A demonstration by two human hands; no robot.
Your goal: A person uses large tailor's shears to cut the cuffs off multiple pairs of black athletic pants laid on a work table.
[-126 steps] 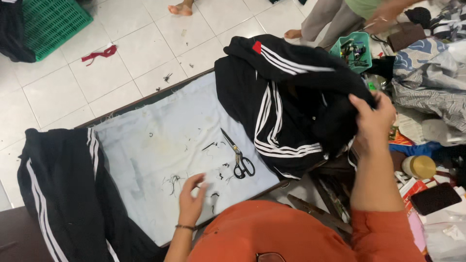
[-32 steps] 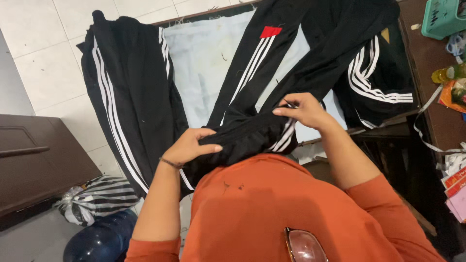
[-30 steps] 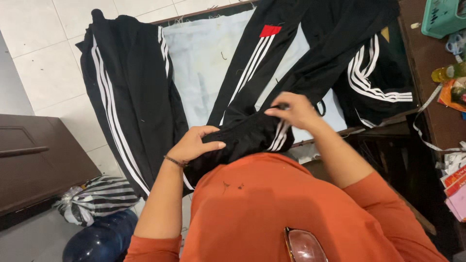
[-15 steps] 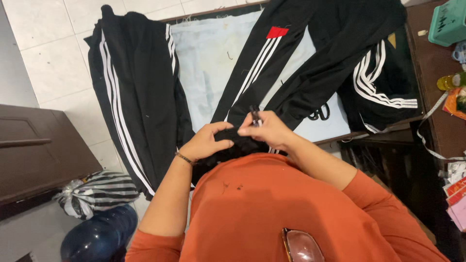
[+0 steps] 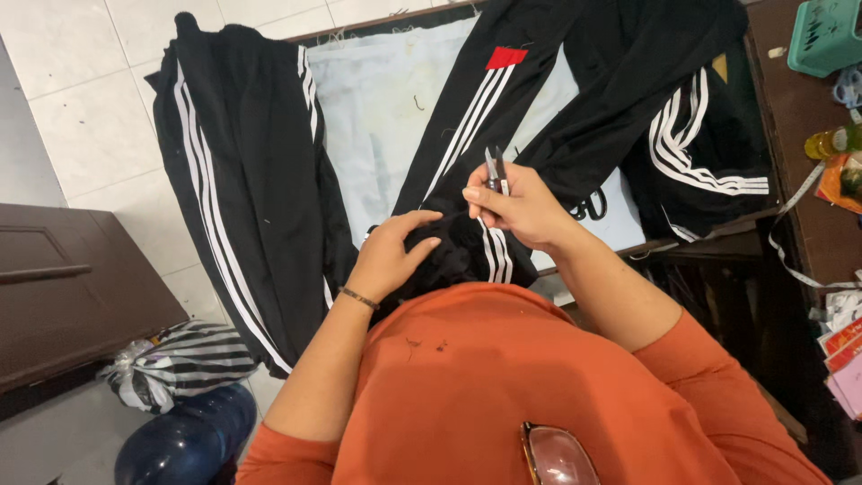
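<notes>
Head view shows us the black track garment (image 5: 467, 135) with white side stripes lying across the pale cloth (image 5: 377, 99) on the table, its near end bunched at our lap. Our left hand (image 5: 391, 260) is closed on that bunched fabric, pinning it down; our right hand (image 5: 516, 207) pinches small thread snips (image 5: 495, 169), blades up, just above the stripes. To trim well, we judge we should keep the fabric taut under the left hand and bring only the blade tips to the loose thread, clear of the seam. A small red rectangular label (image 5: 506, 57) sits where the stripes start. Another striped garment (image 5: 242, 189) hangs off the table's left edge. At the right edge lie flat red and pink packets (image 5: 844, 350), a green basket (image 5: 824, 34) and a measuring tape (image 5: 795, 242).
</notes>
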